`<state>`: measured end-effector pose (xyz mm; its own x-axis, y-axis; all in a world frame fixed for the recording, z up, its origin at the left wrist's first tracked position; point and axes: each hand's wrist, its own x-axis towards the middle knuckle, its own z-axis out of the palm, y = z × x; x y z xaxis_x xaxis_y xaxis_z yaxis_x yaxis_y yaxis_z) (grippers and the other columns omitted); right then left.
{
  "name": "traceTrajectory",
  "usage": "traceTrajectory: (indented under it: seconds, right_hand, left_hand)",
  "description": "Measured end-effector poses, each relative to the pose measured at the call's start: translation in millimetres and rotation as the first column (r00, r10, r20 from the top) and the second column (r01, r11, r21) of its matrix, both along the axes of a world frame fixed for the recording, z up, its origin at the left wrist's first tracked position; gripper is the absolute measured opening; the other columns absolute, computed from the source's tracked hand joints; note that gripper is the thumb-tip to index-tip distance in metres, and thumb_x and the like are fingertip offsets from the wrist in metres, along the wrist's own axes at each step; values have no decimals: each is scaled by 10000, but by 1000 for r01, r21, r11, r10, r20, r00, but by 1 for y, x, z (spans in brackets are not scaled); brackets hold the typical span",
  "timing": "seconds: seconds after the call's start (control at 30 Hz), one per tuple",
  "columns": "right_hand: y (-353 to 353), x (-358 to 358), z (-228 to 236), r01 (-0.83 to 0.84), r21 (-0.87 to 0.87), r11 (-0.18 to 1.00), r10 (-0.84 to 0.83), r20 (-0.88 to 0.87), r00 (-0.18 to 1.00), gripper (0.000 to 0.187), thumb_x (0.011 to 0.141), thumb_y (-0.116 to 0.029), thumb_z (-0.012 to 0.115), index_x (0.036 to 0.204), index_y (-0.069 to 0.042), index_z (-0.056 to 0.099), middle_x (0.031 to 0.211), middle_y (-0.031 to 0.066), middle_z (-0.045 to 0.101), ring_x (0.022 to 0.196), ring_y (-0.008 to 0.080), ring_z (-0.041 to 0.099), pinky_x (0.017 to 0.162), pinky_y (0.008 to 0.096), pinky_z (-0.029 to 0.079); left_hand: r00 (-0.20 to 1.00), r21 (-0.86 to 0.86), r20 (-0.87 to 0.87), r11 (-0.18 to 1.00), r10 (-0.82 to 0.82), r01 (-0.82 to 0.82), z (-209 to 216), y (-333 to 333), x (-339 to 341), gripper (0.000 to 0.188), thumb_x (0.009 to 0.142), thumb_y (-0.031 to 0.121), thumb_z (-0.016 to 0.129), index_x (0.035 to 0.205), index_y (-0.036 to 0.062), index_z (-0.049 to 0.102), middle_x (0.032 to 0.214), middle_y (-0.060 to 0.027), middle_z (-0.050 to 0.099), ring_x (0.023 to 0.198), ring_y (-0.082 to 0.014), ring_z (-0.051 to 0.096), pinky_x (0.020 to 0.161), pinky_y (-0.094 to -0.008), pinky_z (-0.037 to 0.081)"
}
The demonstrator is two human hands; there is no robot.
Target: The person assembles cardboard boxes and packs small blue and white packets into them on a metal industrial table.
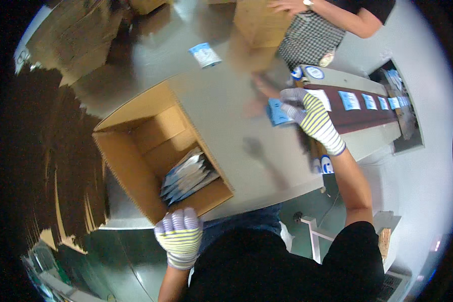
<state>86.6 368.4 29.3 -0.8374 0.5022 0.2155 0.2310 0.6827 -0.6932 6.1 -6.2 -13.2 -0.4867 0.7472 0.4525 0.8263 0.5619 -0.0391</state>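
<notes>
My left hand (178,238), in a striped knit glove, has its fingers closed over the near edge of an open cardboard box (138,183). Inside that box several blue and white flat packets (189,177) stand in a slanting row at the near right. Gloved the same way, my right hand (313,120) is stretched out to the conveyor's end. Its fingers look closed on a blue packet (277,114) at the table's right side; part of the packet is hidden under them. Just behind the hand lies a white packet (321,98).
A dark conveyor belt (357,121) carries several spaced blue and white packets from a wall opening. One loose packet (205,55) lies far on the grey table (226,121). Across it, a person (314,38) touches another carton (261,22). Large brown cardboard (75,43) stands left.
</notes>
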Motion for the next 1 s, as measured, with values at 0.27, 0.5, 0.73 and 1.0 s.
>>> traceTrajectory:
  seconds: [0.27, 0.5, 0.73, 1.0]
  right_hand:
    - [153, 75, -9, 174, 429, 887, -342, 355, 870, 372, 835, -317, 633, 1055, -17, 624, 988, 170, 664, 919, 336, 632, 830, 400, 492]
    - [200, 68, -10, 98, 503, 858, -408, 553, 726, 255, 823, -151, 644, 1019, 11, 629, 983, 195, 659, 923, 340, 624, 831, 369, 491]
    - [200, 22, -22, -57, 409, 911, -246, 648, 721, 263, 797, -161, 670, 1005, -2, 638, 968, 178, 665, 915, 339, 620, 836, 379, 483]
    - [199, -2, -37, -196, 276, 941, -59, 703, 708, 368, 771, -210, 710, 1098, -58, 637, 1021, 132, 665, 988, 312, 609, 888, 373, 462]
  left_hand:
    - [1000, 31, -7, 1000, 1, -1, 3, 8, -1, 276, 836, 359, 559, 945, 109, 520, 799, -58, 526, 740, -244, 524, 684, -389, 362]
    - [999, 18, -5, 999, 41, -41, -4, 5, 2, 309, 786, 358, 604, 934, 102, 514, 793, -69, 521, 747, -263, 519, 709, -407, 369]
    - [999, 15, 10, 999, 46, -46, 0, 6, 1, 307, 795, 366, 608, 943, 112, 517, 795, -62, 518, 735, -253, 517, 709, -406, 368]
    - [1000, 41, 0, 999, 24, -24, 2, 8, 1, 271, 724, 266, 658, 903, 104, 535, 772, -80, 514, 733, -274, 521, 689, -405, 374]
